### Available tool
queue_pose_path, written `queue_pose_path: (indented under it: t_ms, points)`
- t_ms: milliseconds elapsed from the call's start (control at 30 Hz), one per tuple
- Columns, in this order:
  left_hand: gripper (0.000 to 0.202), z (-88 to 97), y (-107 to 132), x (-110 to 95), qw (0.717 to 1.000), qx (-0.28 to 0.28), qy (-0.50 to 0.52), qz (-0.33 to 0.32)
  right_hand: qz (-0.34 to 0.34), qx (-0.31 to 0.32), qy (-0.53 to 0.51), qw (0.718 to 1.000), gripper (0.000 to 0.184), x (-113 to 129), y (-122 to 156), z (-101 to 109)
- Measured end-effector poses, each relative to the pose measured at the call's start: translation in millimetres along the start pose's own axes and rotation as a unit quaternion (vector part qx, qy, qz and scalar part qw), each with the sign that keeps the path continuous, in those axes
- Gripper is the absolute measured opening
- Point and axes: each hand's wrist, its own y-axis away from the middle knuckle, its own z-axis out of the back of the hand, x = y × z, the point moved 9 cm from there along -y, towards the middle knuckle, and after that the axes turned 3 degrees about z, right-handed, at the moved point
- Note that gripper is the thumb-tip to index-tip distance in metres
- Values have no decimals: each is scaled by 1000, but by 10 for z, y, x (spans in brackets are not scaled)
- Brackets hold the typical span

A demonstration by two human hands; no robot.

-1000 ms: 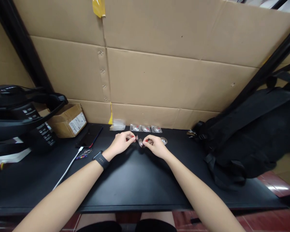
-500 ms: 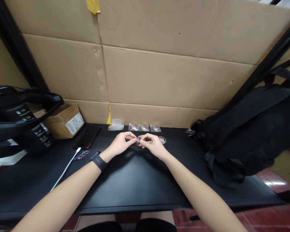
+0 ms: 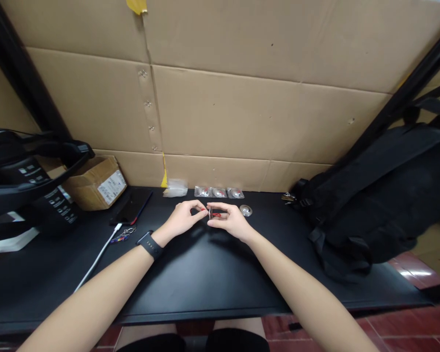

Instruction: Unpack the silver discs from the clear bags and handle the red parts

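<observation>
My left hand (image 3: 184, 218) and my right hand (image 3: 230, 221) meet above the black table (image 3: 205, 274), near its back edge. Both pinch a small silver and red metal part (image 3: 212, 213) between their fingertips. A black smartwatch (image 3: 150, 244) sits on my left wrist. A loose round silver disc (image 3: 246, 210) lies just right of my right hand. Behind the hands, three small clear packets with silver and red parts (image 3: 219, 192) lie in a row against the cardboard wall. A pile of clear plastic bags (image 3: 175, 188) lies to their left.
A black backpack (image 3: 381, 195) leans at the right. At the left are a black headset-like device (image 3: 25, 176), a small cardboard box (image 3: 95, 183), a dark phone (image 3: 132, 205), a white cable (image 3: 99, 256) and a keyring (image 3: 123, 236). Cardboard sheets (image 3: 242, 107) form the back wall.
A second ago each hand held a separate piece a little apart. The hands have come together and now pinch the joined part between them.
</observation>
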Motion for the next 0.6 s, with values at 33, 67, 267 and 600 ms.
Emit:
queue_pose_path:
  t_ms: [33, 67, 267, 600]
  points:
    - [28, 26, -8, -13, 1000, 3, -10, -6, -2, -6, 9, 1000, 65, -3, -1, 11]
    - [30, 81, -22, -21, 1000, 1, -17, -13, -5, -14, 20, 1000, 64, -6, -3, 27]
    - [30, 893, -111, 305, 975, -154, -154, 31, -14, -50, 61, 997, 60, 3, -18, 151]
    - [26, 1014, -137, 878, 954, -96, -278, 58, -4, -49, 108, 993, 57, -24, -40, 246]
